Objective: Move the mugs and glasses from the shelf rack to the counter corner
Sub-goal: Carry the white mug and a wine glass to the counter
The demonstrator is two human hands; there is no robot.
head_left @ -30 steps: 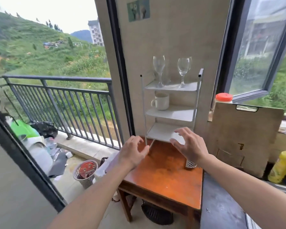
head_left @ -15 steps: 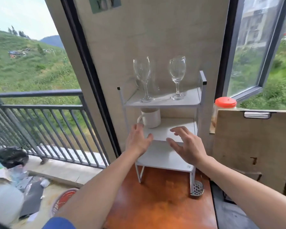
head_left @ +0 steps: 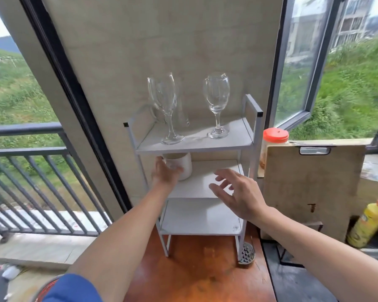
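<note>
A white three-tier shelf rack (head_left: 252,136) stands on a small wooden table (head_left: 205,277) against the wall. On its top tier are two stemmed wine glasses, one left (head_left: 166,99) and one right (head_left: 216,94), with a clear glass vessel (head_left: 182,114) behind the left one. A white mug (head_left: 185,168) sits on the middle tier at the left. My left hand (head_left: 165,173) wraps around the mug's left side, thumb across its front. My right hand (head_left: 238,192) hovers with spread fingers before the middle tier, holding nothing.
A wooden cutting board (head_left: 310,188) leans at the right of the rack, with an orange-lidded jar (head_left: 275,136) behind it and a yellow bottle (head_left: 367,223) further right. A metal perforated disc (head_left: 246,255) lies by the rack's right foot. A balcony railing (head_left: 31,149) runs at the left.
The view has come closer to the rack. My left hand has gone forward from the rack's lower front onto the mug. My right hand has risen slightly, staying open.
</note>
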